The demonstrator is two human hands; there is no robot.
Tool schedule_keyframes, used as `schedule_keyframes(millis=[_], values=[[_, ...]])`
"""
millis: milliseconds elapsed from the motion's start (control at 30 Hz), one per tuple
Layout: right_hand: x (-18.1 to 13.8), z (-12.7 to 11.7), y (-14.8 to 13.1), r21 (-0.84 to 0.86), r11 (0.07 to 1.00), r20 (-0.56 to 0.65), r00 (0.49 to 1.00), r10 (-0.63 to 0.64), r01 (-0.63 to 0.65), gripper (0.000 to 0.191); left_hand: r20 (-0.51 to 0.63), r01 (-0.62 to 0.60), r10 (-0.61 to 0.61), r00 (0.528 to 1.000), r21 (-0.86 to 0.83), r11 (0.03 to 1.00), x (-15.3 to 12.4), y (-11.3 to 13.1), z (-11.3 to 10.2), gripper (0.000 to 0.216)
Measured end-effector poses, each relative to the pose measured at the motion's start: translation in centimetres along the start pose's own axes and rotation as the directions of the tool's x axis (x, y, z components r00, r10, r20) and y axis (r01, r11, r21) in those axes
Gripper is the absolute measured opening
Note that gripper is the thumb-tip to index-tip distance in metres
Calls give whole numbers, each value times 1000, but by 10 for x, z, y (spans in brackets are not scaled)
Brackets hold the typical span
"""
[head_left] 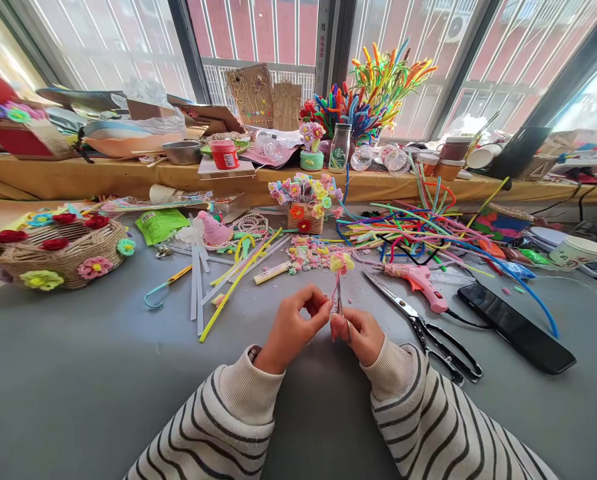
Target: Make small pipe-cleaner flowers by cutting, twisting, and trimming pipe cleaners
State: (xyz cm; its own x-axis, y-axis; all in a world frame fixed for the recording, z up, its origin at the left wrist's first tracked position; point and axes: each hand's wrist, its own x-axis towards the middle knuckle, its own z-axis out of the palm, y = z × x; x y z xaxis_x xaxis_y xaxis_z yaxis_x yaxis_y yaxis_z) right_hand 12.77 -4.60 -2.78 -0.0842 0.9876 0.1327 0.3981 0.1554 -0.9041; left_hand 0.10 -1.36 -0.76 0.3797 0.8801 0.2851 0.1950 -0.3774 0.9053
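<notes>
Both my hands meet at the middle of the grey table (78, 373). My left hand (294, 327) and my right hand (359, 333) are closed in a pinch on the thin stem of a small pipe-cleaner flower (341, 263). Its yellow and pink head stands upright just above my fingers. Striped sleeves cover both my arms. Black-handled scissors (428, 330) lie just right of my right hand, and a pink glue gun (418, 280) lies beyond them.
A black phone (521, 327) lies at the right. Loose coloured pipe cleaners (418, 230) spread over the back right. A woven basket with flowers (58, 253) sits at the left, glue sticks and a yellow pipe cleaner (233, 287) left of my hands. A cluttered windowsill shelf (128, 177) runs behind.
</notes>
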Motion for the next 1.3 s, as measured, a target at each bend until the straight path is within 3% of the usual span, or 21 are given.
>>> schedule_keyframes(millis=[100,300,533,767,933,1100,1200,1300], values=[[0,0,0,-24,1000,-48,999,-7,6,46,27,-1,1,1000,6,1000,0,1,0,15],[0,2,-2,-53,999,-113,994,-9,3,42,-28,25,-25,999,-16,1000,1,0,0,15],[-1,1,-1,-16,1000,-59,998,-24,23,45,-7,19,-19,1000,-16,1000,0,1,0,15],[2,3,2,-59,998,-122,993,-1,-7,42,-49,50,-52,997,-52,997,1,-1,0,16],[3,3,5,-78,997,-103,995,2,-10,42,-17,147,-157,988,-260,954,4,-1,-3,15],[3,5,8,-76,997,-73,997,17,-23,42,33,238,-267,963,-568,788,5,-1,-8,13],[3,7,10,-79,997,-63,998,9,-14,41,34,236,-278,960,-634,736,6,0,-10,12],[4,8,10,-62,998,-63,998,10,-13,40,23,235,-282,959,-621,748,6,2,-11,12]])
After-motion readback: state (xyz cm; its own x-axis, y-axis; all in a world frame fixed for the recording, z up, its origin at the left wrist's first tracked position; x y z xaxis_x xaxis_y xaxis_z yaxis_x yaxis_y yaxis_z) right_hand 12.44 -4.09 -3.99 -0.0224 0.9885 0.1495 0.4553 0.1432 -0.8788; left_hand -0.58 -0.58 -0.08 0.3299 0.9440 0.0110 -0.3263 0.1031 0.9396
